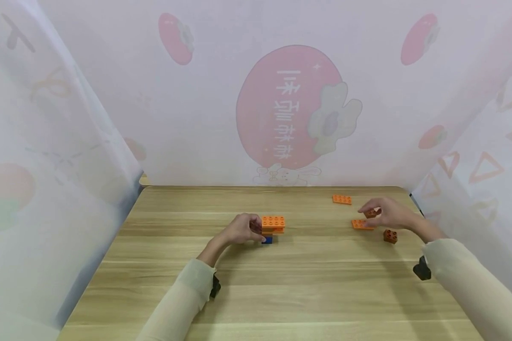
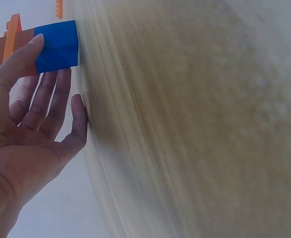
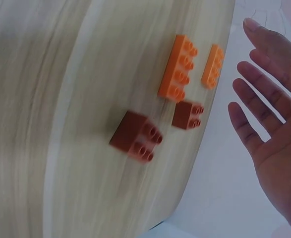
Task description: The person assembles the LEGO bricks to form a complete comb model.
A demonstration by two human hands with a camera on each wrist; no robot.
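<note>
A small stack of toy building bricks stands near the middle of the table, with an orange brick (image 1: 273, 221) on top and a blue brick (image 2: 58, 47) at its foot. Brown and orange layers lie between them. My left hand (image 1: 241, 229) grips the stack from the left, its thumb against the lower bricks. On the right, my right hand (image 1: 388, 215) hovers over a flat orange brick (image 3: 174, 69) and a brown brick (image 3: 187, 115). Its fingers are spread apart and hold nothing in the right wrist view.
A second brown brick (image 1: 390, 236) sits nearer the front, below the right hand. Another flat orange brick (image 1: 342, 200) lies toward the back edge of the wooden table (image 1: 307, 289). Printed pale curtains (image 1: 213, 142) hang behind and on both sides.
</note>
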